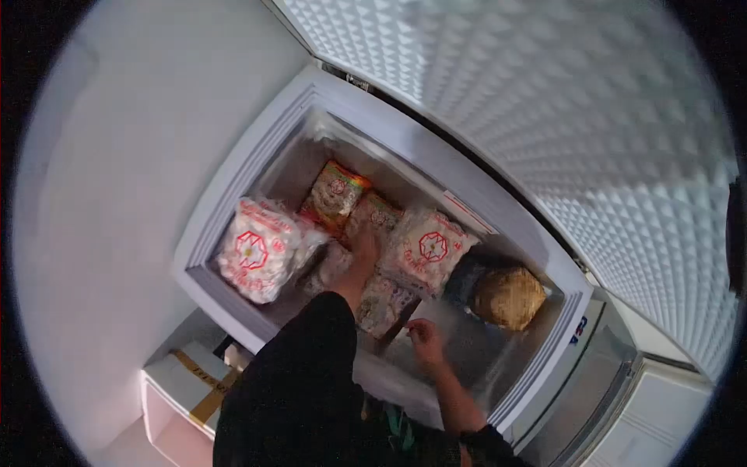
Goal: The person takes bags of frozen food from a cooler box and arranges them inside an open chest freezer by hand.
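Note:
Inside a chest freezer (pixel 459 366), my left hand (pixel 364 253) reaches down among plastic food bags, its fingers blurred and partly hidden. Just beyond it lies a patterned bag (pixel 375 212), next to an orange-edged bag (pixel 334 194). My right hand (pixel 424 336) is nearer the front wall, fingers curled in a pinch; what they hold, if anything, is too small to make out. Close to it is a clear printed bag (pixel 383 305). White bags with red octagon logos sit on either side: one at left (pixel 253 251), one right of my left hand (pixel 430 247).
The textured freezer lid (pixel 545 101) stands raised at the back. A golden-brown package (pixel 510 300) lies at the freezer's right end, against dark plastic. A taped cardboard box (pixel 191 377) is outside at lower left, and a white wall (pixel 148 156) rises on the left.

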A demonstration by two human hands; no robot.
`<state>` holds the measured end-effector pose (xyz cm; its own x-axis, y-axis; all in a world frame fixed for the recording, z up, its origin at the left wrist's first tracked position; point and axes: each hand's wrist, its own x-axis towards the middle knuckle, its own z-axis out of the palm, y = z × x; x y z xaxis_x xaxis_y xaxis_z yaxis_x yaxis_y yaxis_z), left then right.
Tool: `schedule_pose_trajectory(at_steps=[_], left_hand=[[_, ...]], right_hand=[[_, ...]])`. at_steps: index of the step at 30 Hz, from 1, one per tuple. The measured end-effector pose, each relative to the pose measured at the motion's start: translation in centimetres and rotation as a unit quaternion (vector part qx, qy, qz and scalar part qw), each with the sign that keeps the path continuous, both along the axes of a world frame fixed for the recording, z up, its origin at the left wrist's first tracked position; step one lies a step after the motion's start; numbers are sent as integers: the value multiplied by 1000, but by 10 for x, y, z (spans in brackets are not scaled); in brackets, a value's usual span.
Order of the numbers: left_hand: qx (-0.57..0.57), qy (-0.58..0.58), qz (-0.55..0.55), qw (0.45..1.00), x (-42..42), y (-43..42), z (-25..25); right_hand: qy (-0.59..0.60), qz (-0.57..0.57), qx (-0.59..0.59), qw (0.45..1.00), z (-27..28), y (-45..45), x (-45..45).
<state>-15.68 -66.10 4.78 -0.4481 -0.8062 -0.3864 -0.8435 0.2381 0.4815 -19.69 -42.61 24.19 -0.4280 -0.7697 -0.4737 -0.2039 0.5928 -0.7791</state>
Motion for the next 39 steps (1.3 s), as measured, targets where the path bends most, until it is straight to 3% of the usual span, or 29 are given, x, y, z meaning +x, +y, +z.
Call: schedule_pose_trajectory(at_steps=[1,2,3,5,6,7,9,10,11,12,13,14,15,16,17,19,21,22,23,24,25,28,29,30,32,33,35,39], left_hand=[[-32,24,-11,999,7,17,3],[-65,47,-22,997,14,33,9],[207,250,165,931,23,44,22],[446,410,318,729,46,43,44],[286,354,118,883,63,37,59],[103,269,-101,952,78,33,75],[154,301,-184,923,103,-4,128],[206,329,-247,888,114,-26,164],[213,325,-267,882,126,-43,209],[219,320,-286,876,138,-58,259],[145,331,-349,865,152,-74,303],[69,341,-406,845,164,-84,347],[136,348,-384,844,180,-85,403],[203,351,-360,840,191,-83,438],[201,347,-372,837,197,-85,441],[384,582,-312,645,206,-89,440],[475,656,-292,509,192,-77,384],[321,482,-321,749,172,-68,348],[127,257,-319,903,154,-58,316],[13,137,-308,942,151,-49,304],[-85,1,-295,952,147,-41,291],[30,253,-299,920,155,-19,279],[69,333,-295,893,156,-18,278],[69,332,-301,891,154,-22,288],[-13,157,-292,943,149,-34,315],[-14,156,-299,941,147,-40,313],[4,305,-193,933,143,-51,312],[-46,334,-197,921,116,-55,313]], right_hand=[[39,22,66,997,4,7,0],[37,14,58,998,8,9,2],[42,8,100,994,14,9,3],[43,-6,134,990,11,9,-1],[75,57,111,989,-5,10,-9],[110,110,90,984,-10,10,-8],[83,158,147,973,42,-43,-6],[-41,79,40,995,45,-53,-5],[-162,-1,-73,984,48,-63,-5],[-237,-32,-70,968,90,-85,1],[-313,-61,-70,945,138,-103,9],[-312,-70,-81,944,166,-112,14],[-470,-25,-177,864,188,-119,19],[-605,25,-269,749,200,-123,20],[-601,20,-281,748,206,-125,19],[-669,108,-307,668,212,-127,17],[-660,110,-300,680,194,-127,17],[-576,35,-172,798,168,-127,11],[-471,-41,-34,881,135,-126,5],[-265,-23,49,963,68,-118,-8],[-46,-4,133,990,17,-109,-18],[13,35,106,994,104,-100,-6],[12,28,104,994,132,-102,-2],[-40,-8,79,996,157,-106,3],[-116,-106,-40,987,154,-108,6],[-117,-113,-43,986,145,-109,8],[-22,-137,-152,979,132,-109,12],[1,-200,-136,970,124,-97,9]])
